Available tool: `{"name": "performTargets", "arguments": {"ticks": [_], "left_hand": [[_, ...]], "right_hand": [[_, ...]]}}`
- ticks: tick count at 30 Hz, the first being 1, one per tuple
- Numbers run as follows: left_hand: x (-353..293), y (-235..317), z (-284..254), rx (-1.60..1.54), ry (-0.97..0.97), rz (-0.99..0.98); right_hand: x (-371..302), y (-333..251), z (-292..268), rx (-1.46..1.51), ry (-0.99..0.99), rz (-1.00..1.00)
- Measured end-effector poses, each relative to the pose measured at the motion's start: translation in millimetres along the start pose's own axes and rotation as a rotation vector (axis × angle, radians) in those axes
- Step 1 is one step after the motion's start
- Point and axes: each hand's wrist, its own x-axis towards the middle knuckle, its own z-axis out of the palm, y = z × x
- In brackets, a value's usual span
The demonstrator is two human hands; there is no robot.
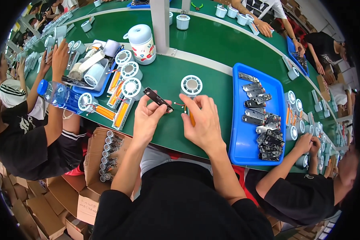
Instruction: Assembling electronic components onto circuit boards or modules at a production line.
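Black strip in the left hand, between thumb and fingertips.

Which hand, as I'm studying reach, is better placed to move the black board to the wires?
Probably the left hand: it pinches the board near the wires. The right hand is by the orange part.

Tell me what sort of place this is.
Most likely an assembly workshop or factory floor: a long green workbench, a blue tray holding many small dark parts, and other people to left and right.
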Motion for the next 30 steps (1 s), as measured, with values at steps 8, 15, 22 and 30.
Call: {"name": "performTargets", "arguments": {"ticks": [8, 15, 22, 30], "left_hand": [[-12.3, -7.4, 0.8, 0.341, -0.024, 0.111], [-12.9, -16.6, -0.9, 0.477, -0.114, 0.182], [-15.8, -12.1, 2.6, 0.46, -0.117, 0.134], [-12.7, -15.2, 10.2, 0.38, -0.059, 0.188]], "right_hand": [[6.8, 11.0, -6.9, 0.003, -0.012, -0.053], [-6.8, 9.4, 4.4, -0.061, 0.06, -0.084], [6.1, 5.7, 1.4, -0.117, -0.007, -0.034], [6.3, 7.2, 9.6, -0.248, -0.011, -0.014]]}}
